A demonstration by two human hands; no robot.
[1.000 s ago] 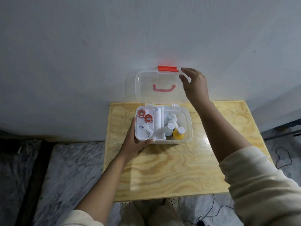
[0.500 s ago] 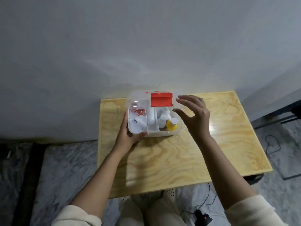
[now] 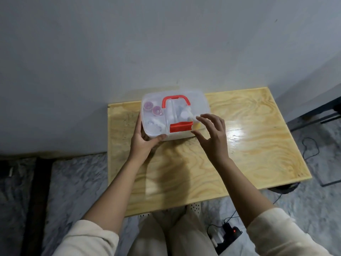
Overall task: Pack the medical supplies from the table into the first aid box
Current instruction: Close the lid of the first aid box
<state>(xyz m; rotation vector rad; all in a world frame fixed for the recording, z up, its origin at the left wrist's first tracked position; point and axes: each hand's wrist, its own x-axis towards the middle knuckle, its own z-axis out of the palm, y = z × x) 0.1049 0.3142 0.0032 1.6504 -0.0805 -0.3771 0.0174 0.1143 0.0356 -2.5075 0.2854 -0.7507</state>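
The clear first aid box (image 3: 199, 102) sits at the back of the wooden table (image 3: 258, 145), with its lid down. On the lid lies a red handle (image 3: 175, 101), and a red latch (image 3: 181, 126) hangs at the front edge. Through the lid I see two tape rolls (image 3: 153, 108), white bottles (image 3: 181, 113) and a bit of a yellow bottle. My left hand (image 3: 144, 141) grips the box's front left corner. My right hand (image 3: 212, 133) hovers at the front right of the box, fingers spread, fingertips beside the latch.
A grey wall rises right behind the table. Below lies a marbled floor with a power strip (image 3: 226, 235) and cables at the lower right. A dark metal frame (image 3: 317, 115) stands at the right.
The lid has swung down from upright onto the box. My right hand came down with it to the front edge. My left hand has kept its hold on the box.
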